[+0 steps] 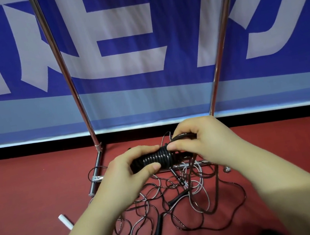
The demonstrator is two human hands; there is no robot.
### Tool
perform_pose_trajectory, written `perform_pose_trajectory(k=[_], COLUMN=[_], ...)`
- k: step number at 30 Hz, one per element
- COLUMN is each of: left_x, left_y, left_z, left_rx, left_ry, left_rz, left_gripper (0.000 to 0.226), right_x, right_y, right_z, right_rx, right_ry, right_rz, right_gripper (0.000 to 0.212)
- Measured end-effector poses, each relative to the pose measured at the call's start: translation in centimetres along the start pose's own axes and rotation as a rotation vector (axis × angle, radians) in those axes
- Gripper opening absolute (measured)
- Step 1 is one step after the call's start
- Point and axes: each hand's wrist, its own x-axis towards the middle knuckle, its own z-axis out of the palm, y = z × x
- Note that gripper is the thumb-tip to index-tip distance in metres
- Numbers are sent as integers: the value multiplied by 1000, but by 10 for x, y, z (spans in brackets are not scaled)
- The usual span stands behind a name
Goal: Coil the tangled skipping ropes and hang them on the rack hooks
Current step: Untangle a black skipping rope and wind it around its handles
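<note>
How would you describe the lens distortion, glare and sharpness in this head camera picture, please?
Head view: wide-angle bending splays the rack poles outward and curves the banner edge; light glints on the wound rope held by the left hand and right hand; the forearms near the bottom edge look soft; the loose ropes stay fairly sharp.

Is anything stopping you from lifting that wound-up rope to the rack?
Partly. The wound rope, held in the left hand and right hand, trails a cord down into the tangled ropes on the floor. The rack poles stand clear behind; no hooks show in this view.
</note>
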Motion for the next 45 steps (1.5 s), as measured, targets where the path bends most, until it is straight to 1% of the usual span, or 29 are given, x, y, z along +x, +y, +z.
perform_pose_trajectory(k=[3, 5, 6, 7, 9, 10, 12, 14, 15, 17, 18, 21, 23, 25, 27, 29, 30, 32, 34, 37, 39, 43, 45], left_x=[-4, -7, -8, -10, -12, -12, -11, -8, -7, -5, -4, -4, -3, -3, -3, -3, -2, -2, 0, 1, 0, -5, -8], left_y=[7, 10, 11, 12, 13, 13, 15, 16, 17, 18, 18, 16, 14, 12, 9, 6, 5, 3, 2, 5, 9, 15, 17], left_z=[-4, -8, -10, -11, -11, -11, -9, -6, -6, -4, -3, -4, -6, -7, -7, -3, -1, 1, 1, -5, -10, -13, -15], left_rx=[-201, -320, -366, -409, -508, -563, -668, -743, -758, -762, -763, -685, -598, -509, -376, -276, -222, -90, -12, 4, 8, -78, -190], left_ry=[-93, -143, -171, -194, -205, -192, -136, -40, 16, 122, 173, 329, 422, 481, 492, 465, 446, 387, 285, 106, -2, -179, -220], left_rz=[-24, -28, -22, -15, -9, -14, -35, -62, -75, -92, -92, -86, -74, -76, -81, -81, -81, -94, -109, -90, -56, -21, -24], left_gripper=[33, 33, 33, 35, 38, 39, 41, 38, 38, 36, 31, 31, 32, 32, 32, 31, 32, 31, 30, 33, 34, 32, 32], right_x=[5, 7, 7, 7, 7, 7, 7, 8, 9, 6, 4, -9, -15, -20, -24, -27, -27, -25, -21, -13, -11, -8, -5], right_y=[6, 11, 12, 13, 10, 6, -3, -9, -10, -13, -15, -22, -25, -24, -22, -19, -19, -21, -20, -13, -9, -2, 2], right_z=[-7, -14, -17, -19, -17, -14, -4, 10, 17, 29, 33, 38, 41, 44, 46, 40, 35, 23, 13, -1, -8, -7, -9], right_rx=[144, 224, 299, 408, 660, 768, 982, 1160, 1192, 1158, 1122, 999, 879, 705, 413, 43, -85, -186, -232, -181, -73, 75, 184], right_ry=[-10, -122, -203, -283, -376, -373, -316, -213, -149, -67, -76, -214, -297, -367, -390, -349, -314, -262, -183, -36, -6, -95, -136], right_rz=[89, 160, 196, 231, 288, 312, 349, 407, 449, 501, 496, 437, 416, 382, 286, 135, 77, 33, 29, 38, 60, 67, 101], right_gripper=[15, 24, 29, 31, 23, 20, 23, 24, 25, 29, 28, 28, 21, 22, 25, 24, 22, 15, 6, 8, 8, 9, 13])
